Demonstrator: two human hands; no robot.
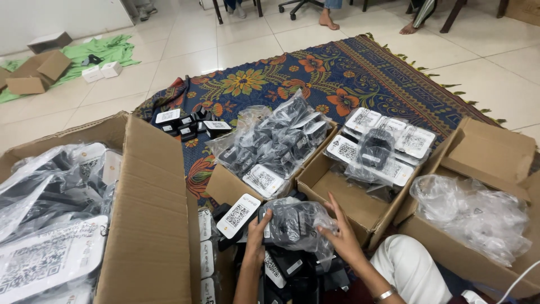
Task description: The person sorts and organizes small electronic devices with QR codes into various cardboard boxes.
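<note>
My left hand [256, 233] and my right hand [342, 236] hold a clear plastic bag with a black device inside [295, 225] between them, low in the middle of the head view. The left hand grips the bag's left side and the right hand, with a metal bracelet on the wrist, presses its right side. A white card with a square code pattern [239, 215] lies just left of my left hand. Under the bag sits a heap of more black devices and cards [292, 273].
A big cardboard box [152, 225] full of bagged devices stands at the left. Three smaller boxes lie ahead: one with bagged black parts [225, 188], one with white cards [332, 188], one with empty plastic bags [489, 146]. A patterned rug [349, 67] covers the tiled floor; other people's feet show at the top.
</note>
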